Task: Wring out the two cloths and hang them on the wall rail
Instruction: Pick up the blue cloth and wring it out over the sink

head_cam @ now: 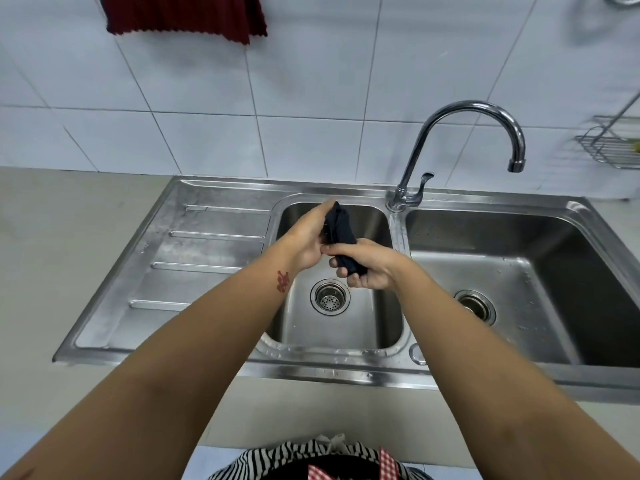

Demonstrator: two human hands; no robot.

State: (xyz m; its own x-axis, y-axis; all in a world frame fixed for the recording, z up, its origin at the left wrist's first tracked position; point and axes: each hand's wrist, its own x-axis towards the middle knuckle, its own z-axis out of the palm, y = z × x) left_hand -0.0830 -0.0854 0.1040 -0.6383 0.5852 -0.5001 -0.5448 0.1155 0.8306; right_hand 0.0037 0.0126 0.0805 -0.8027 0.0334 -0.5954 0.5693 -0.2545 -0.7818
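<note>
- A dark cloth (341, 237), twisted into a tight roll, is held over the left basin (346, 327) of the steel sink, above the drain (330, 296).
- The left hand (306, 240) is closed round the roll's upper end; the right hand (369, 266) is closed round the lower end. The two are nearly touching.
- A red cloth (183, 15) is seen draped on the tiled wall at top left, its lower edge loose; the rail itself is out of view. One cloth is judged hung, one still in hand.
- No falling water can be made out from this view; the tap (474, 133) is not seen to be running.
- Step judged: wringing of the second cloth.
- To be done well: the ends are best turned in opposite directions, wrists counter-rotated, with the roll kept over the basin so run-off goes to the drain and not onto the drainboard (194, 251) or desk (69, 244).
- The grip may need shifting along the roll so the middle is squeezed too.
- Risk: with wet hands the cloth could slip, and a loosely wrung cloth would drip down the wall once hung.
</note>
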